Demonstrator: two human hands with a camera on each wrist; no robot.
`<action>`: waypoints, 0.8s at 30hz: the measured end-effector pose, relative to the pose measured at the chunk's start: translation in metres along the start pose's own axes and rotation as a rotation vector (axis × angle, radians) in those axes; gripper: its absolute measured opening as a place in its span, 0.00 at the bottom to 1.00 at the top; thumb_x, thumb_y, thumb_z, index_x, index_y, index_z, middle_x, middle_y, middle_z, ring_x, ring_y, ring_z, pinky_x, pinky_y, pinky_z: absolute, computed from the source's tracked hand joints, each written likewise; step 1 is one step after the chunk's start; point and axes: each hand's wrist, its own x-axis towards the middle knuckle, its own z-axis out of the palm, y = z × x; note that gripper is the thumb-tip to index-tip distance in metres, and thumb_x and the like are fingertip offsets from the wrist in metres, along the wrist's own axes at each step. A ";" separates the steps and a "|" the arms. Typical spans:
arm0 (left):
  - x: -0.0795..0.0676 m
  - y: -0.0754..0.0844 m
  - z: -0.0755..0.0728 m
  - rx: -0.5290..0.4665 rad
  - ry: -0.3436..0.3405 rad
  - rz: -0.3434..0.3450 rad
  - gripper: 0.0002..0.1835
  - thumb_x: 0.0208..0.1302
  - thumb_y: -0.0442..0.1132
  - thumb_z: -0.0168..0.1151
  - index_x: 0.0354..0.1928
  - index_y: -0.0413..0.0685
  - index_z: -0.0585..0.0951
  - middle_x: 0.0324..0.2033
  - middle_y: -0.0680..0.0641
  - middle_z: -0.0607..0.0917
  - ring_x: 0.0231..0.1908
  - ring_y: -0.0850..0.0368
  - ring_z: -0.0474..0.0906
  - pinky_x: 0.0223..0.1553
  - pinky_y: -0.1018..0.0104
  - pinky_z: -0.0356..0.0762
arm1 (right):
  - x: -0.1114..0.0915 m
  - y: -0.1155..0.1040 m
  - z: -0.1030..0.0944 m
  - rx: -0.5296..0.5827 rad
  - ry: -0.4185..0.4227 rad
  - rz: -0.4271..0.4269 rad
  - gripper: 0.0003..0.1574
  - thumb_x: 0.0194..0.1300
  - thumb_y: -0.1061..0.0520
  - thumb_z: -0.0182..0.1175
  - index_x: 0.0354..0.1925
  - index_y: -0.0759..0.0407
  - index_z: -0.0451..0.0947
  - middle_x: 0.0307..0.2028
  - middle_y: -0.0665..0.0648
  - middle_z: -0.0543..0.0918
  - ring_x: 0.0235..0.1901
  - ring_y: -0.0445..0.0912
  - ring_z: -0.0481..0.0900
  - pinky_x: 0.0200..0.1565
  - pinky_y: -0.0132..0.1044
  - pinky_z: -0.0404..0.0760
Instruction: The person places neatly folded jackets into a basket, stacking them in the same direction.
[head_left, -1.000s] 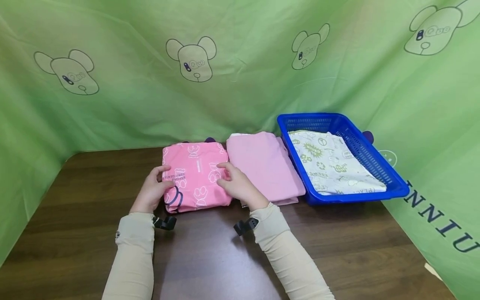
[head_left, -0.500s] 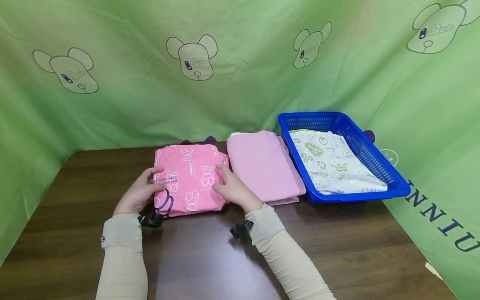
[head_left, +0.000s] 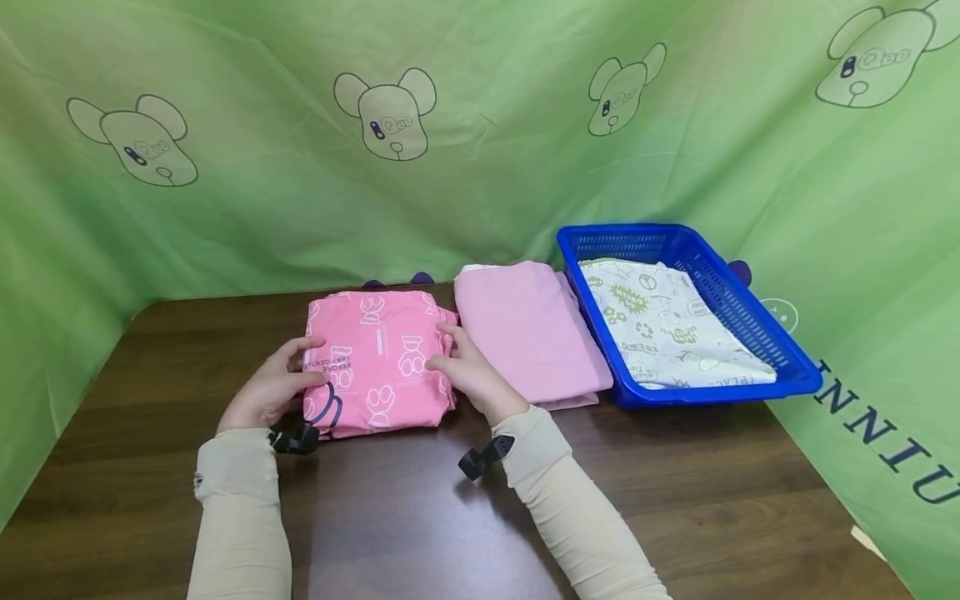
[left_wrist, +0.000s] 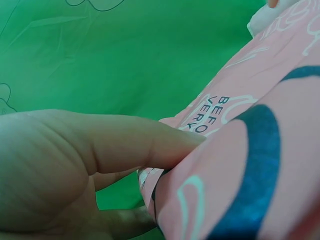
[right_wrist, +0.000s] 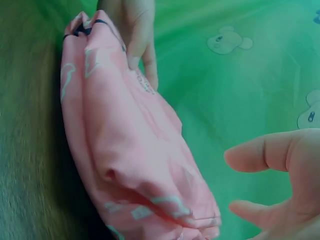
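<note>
A green curtain [head_left: 262, 225] printed with bear heads closes in the far side and both flanks of the room. Below it spreads a dark brown wood-grain tabletop [head_left: 397, 517], glossy enough to throw back a pale sheen toward its near edge. Near its far right corner sits a blue basket [head_left: 791, 381] with a folded white printed cloth [head_left: 667, 329] inside. Just left of the basket, close to the far edge, lies a folded pale pink cloth [head_left: 528, 333].

The folded bright pink cloth [head_left: 378, 362] lies next along, left of the middle of the far edge. Its right side looks looser and more layered than its top.

The left hand [head_left: 262, 387] pinches the left side of that cloth, thumb on top. The right hand [head_left: 476, 375] is at its right side, thumb and finger spread wide; whether it touches is unclear. The step seems to be squaring the fold: it calls for light, even pressure from both sides, tucking the loose layers at the right, since a one-sided push could rumple the top.
</note>
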 end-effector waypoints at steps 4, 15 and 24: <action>-0.002 -0.001 -0.003 0.013 0.002 0.028 0.36 0.63 0.32 0.59 0.70 0.46 0.56 0.59 0.31 0.64 0.42 0.55 0.74 0.41 0.64 0.79 | 0.000 0.000 -0.001 0.097 -0.045 0.047 0.41 0.55 0.66 0.56 0.67 0.57 0.58 0.61 0.64 0.61 0.41 0.47 0.71 0.36 0.35 0.76; 0.000 -0.004 -0.008 0.025 -0.023 0.024 0.36 0.61 0.35 0.62 0.69 0.46 0.58 0.58 0.31 0.65 0.42 0.54 0.76 0.41 0.62 0.80 | 0.003 0.009 0.003 0.088 -0.071 0.020 0.43 0.53 0.68 0.60 0.67 0.56 0.60 0.56 0.64 0.66 0.29 0.43 0.72 0.30 0.29 0.74; 0.002 -0.006 -0.007 -0.034 -0.099 0.018 0.39 0.61 0.36 0.62 0.71 0.50 0.54 0.58 0.34 0.66 0.41 0.56 0.78 0.41 0.59 0.80 | 0.000 0.009 0.003 0.113 -0.102 0.006 0.48 0.52 0.69 0.62 0.68 0.51 0.58 0.56 0.66 0.68 0.36 0.49 0.78 0.34 0.40 0.82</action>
